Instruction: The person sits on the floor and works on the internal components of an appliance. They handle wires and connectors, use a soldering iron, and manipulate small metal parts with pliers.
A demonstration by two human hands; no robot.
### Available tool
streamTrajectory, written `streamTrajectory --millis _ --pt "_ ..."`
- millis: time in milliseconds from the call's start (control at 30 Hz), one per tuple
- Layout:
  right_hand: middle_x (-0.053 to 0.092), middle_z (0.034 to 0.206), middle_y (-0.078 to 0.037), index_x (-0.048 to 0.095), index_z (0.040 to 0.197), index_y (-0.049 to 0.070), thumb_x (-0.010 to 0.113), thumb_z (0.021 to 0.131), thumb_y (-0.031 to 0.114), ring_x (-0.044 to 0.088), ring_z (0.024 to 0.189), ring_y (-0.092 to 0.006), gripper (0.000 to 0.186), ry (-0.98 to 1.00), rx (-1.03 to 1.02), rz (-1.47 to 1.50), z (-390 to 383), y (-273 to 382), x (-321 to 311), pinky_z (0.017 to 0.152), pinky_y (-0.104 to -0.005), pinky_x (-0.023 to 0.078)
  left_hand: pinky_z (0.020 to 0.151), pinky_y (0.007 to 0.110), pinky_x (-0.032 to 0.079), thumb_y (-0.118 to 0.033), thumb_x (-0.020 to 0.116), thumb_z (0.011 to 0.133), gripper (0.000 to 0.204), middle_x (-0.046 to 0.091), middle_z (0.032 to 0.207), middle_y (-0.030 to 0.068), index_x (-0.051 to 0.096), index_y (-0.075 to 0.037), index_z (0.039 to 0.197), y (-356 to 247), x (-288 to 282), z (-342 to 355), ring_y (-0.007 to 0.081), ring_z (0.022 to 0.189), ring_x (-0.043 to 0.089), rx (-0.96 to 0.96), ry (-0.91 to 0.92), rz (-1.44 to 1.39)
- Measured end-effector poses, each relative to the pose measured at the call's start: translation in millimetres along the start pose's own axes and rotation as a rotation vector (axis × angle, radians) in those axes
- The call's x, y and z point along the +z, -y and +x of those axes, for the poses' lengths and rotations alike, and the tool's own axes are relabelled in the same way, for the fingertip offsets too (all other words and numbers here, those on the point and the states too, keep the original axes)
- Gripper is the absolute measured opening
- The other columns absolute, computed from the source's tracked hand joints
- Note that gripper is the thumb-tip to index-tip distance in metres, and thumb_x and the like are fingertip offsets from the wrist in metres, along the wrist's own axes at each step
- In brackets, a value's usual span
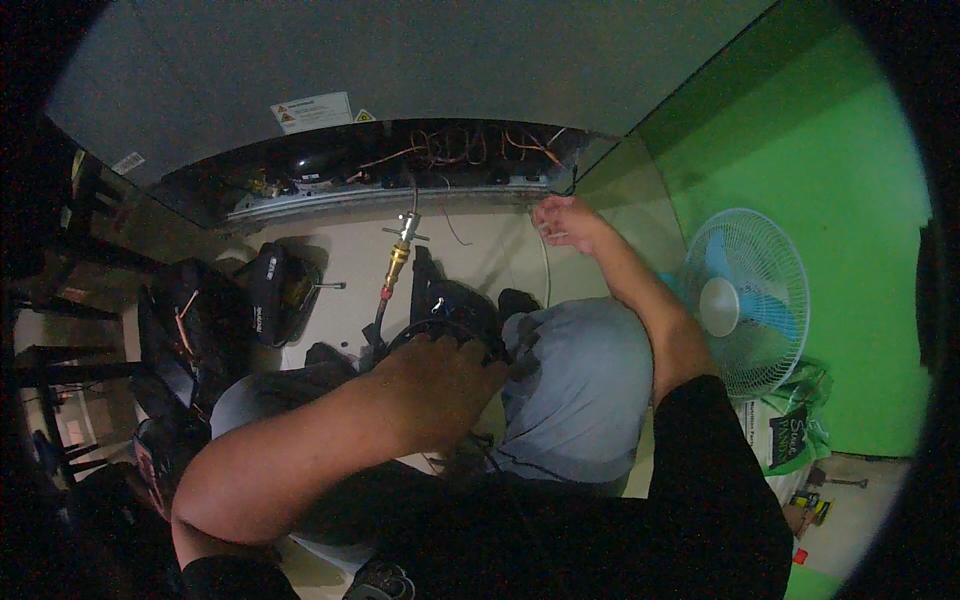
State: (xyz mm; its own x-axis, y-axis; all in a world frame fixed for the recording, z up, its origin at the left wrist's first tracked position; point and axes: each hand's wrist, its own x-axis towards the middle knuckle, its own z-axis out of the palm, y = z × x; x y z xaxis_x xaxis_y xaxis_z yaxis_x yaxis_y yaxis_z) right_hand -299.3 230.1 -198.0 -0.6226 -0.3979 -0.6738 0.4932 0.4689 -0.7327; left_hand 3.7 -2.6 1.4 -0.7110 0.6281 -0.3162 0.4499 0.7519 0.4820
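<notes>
My left hand [440, 385] lies palm down over a dark, round gauge set [445, 320] that rests between my knees; the grip is curled over its top edge, though the fingertips are hidden behind the hand, so I cannot tell how firmly they close. Just beyond that grip a hose [382, 310] runs up to a brass fitting [399, 258] and on to a thin pipe [413, 195] entering the open bay at the back of a grey appliance [400, 60]. Inside the bay I see copper tubing [450, 148] coiled to the right and a black compressor [310, 165] to the left. My right hand [565, 222] is stretched well away from the gauge set, up near the bay's lower right corner; its grip is loosely bent, and I cannot tell whether it pinches the thin wire [546, 260] hanging beside it. Left of the left grip, black tool bags [270, 290] sit on the pale floor [480, 240]. Right of the right forearm stands a blue-and-white fan [745, 300] against a green wall [830, 150], with a green bag [795, 425] below it.
</notes>
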Motion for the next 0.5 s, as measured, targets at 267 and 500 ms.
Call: streamTrajectory --millis 267,500 --pt "0.064 0.087 -0.008 0.057 0.097 0.012 0.053 0.103 0.032 0.060 0.079 -0.0266 0.021 -0.218 -0.003 0.826 27 -15 28 0.082 -0.0526 0.053 0.086 0.045 0.055 -0.015 0.072 0.075 0.056 0.063 0.117 0.0210 0.058 -0.004 0.127 -5 -9 4 0.0369 0.106 0.066 -0.005 0.025 0.012" --pt "0.062 0.117 -0.011 0.058 0.109 0.012 0.049 0.104 0.040 0.060 0.106 -0.0271 0.030 -0.193 -0.447 1.164 -2 -20 70 0.093 -0.0476 0.048 0.073 0.049 0.058 -0.009 0.063 0.077 0.016 0.066 0.087 0.0232 0.069 0.000 0.088 -5 -19 11 0.0407 0.084 0.069 0.053 0.041 0.022"
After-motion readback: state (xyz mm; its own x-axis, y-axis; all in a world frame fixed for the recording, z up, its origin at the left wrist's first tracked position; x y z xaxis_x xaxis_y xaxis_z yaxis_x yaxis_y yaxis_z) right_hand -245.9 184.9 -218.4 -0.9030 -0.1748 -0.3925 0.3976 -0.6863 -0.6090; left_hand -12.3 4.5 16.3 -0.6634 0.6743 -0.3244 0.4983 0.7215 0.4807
